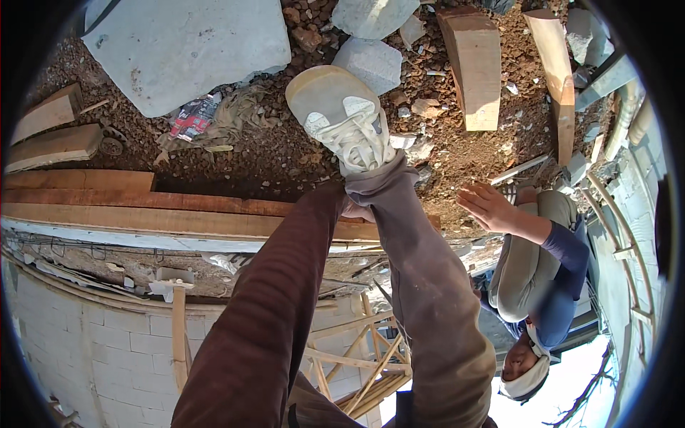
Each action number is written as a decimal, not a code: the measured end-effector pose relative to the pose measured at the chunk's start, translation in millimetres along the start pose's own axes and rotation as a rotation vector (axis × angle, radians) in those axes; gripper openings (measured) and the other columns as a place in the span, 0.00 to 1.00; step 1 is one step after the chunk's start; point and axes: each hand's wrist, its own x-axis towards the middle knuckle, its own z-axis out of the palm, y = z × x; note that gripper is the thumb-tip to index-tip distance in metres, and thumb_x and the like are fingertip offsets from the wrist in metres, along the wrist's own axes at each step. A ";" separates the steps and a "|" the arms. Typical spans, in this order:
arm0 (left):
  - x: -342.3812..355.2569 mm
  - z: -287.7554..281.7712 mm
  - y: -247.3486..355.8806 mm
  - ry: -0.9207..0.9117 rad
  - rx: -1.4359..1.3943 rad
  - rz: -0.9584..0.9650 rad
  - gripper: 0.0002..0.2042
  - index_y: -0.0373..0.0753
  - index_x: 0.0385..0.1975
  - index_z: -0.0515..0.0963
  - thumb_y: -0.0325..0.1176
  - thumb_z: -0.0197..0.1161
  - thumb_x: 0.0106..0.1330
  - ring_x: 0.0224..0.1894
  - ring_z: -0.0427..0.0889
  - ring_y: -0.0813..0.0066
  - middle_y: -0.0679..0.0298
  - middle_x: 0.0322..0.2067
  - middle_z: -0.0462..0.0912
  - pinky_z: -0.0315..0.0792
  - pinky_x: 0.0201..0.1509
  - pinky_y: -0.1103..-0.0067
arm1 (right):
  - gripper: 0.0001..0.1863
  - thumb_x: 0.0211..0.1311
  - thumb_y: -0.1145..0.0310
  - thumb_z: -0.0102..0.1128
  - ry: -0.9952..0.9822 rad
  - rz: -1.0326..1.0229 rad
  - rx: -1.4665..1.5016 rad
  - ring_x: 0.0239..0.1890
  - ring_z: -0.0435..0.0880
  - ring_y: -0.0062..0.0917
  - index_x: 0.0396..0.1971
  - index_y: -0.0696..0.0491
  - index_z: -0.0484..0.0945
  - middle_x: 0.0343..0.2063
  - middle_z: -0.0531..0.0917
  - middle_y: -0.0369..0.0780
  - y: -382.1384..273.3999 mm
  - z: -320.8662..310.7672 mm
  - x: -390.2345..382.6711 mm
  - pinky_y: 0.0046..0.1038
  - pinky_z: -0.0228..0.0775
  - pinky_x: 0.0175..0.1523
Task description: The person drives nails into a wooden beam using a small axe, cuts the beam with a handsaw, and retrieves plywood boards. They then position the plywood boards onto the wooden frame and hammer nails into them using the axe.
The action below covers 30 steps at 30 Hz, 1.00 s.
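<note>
A maroon sleeve [267,299], which looks like my left arm, reaches up from the lower edge. At its end, a small patch of my left hand [357,210] shows beside the wooden planks [178,217]. My brown trouser leg [428,307] hides most of that hand, so I cannot tell its grip. Beyond the planks, my pale lace-up shoe [342,118] stands on reddish, stony soil. My right hand is out of sight. To the right crouches another person [556,285], upside down in view, in a dark blue top; their hand [489,207] hangs with fingers apart.
A large pale stone slab [193,53] lies at the upper left, near crumpled cloth [246,114]. Thick wood offcuts [472,68] rest on the rubble. Shorter wood pieces [53,135] lie at the left. A block wall [128,349] and timber framing [364,357] appear below.
</note>
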 end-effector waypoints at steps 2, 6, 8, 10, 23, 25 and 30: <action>0.6 0.7 4.3 0.001 0.015 -0.012 0.42 0.45 0.70 0.59 0.69 0.50 0.61 0.70 0.61 0.58 0.57 0.67 0.66 0.54 0.73 0.66 | 0.30 0.54 0.45 0.61 -0.003 -0.003 -0.005 0.53 0.78 0.34 0.52 0.49 0.74 0.49 0.79 0.43 0.0 -1.2 1.9 0.32 0.69 0.56; -0.2 9.5 11.2 0.006 0.042 -0.035 0.41 0.45 0.69 0.61 0.67 0.50 0.62 0.70 0.61 0.57 0.57 0.67 0.67 0.54 0.73 0.65 | 0.31 0.54 0.44 0.60 -0.009 0.008 -0.025 0.54 0.78 0.33 0.53 0.49 0.73 0.50 0.79 0.42 0.4 -2.5 4.3 0.31 0.69 0.57; 0.2 12.1 11.5 0.019 0.055 -0.052 0.40 0.45 0.68 0.61 0.66 0.51 0.62 0.70 0.62 0.57 0.57 0.66 0.67 0.54 0.72 0.65 | 0.32 0.53 0.44 0.60 -0.017 0.013 -0.036 0.55 0.77 0.33 0.54 0.48 0.72 0.51 0.78 0.42 1.3 -1.5 4.5 0.31 0.68 0.57; 0.5 14.2 10.7 0.027 0.062 -0.066 0.39 0.44 0.68 0.62 0.65 0.51 0.62 0.70 0.62 0.57 0.57 0.66 0.67 0.54 0.72 0.65 | 0.33 0.53 0.43 0.60 -0.025 0.015 -0.046 0.55 0.77 0.32 0.55 0.48 0.71 0.51 0.78 0.42 2.6 1.0 4.5 0.31 0.68 0.58; -2.2 8.4 15.2 0.088 0.153 -0.153 0.34 0.43 0.64 0.66 0.58 0.52 0.63 0.68 0.63 0.55 0.56 0.65 0.68 0.54 0.71 0.63 | 0.36 0.52 0.41 0.58 -0.061 0.003 -0.100 0.58 0.74 0.29 0.59 0.45 0.68 0.55 0.75 0.39 0.6 14.3 18.2 0.28 0.66 0.60; -2.8 6.4 14.9 0.098 0.174 -0.166 0.33 0.42 0.64 0.67 0.57 0.52 0.63 0.68 0.63 0.55 0.56 0.64 0.69 0.54 0.71 0.63 | 0.37 0.52 0.40 0.58 -0.069 0.006 -0.106 0.59 0.74 0.28 0.60 0.44 0.67 0.56 0.74 0.39 0.0 15.5 17.5 0.28 0.65 0.60; -3.1 -0.8 13.6 0.119 0.274 -0.208 0.31 0.42 0.62 0.69 0.55 0.53 0.64 0.67 0.64 0.54 0.55 0.64 0.69 0.54 0.71 0.62 | 0.39 0.52 0.39 0.57 -0.077 0.026 -0.152 0.60 0.73 0.27 0.61 0.43 0.66 0.57 0.73 0.38 8.3 23.6 16.0 0.27 0.64 0.61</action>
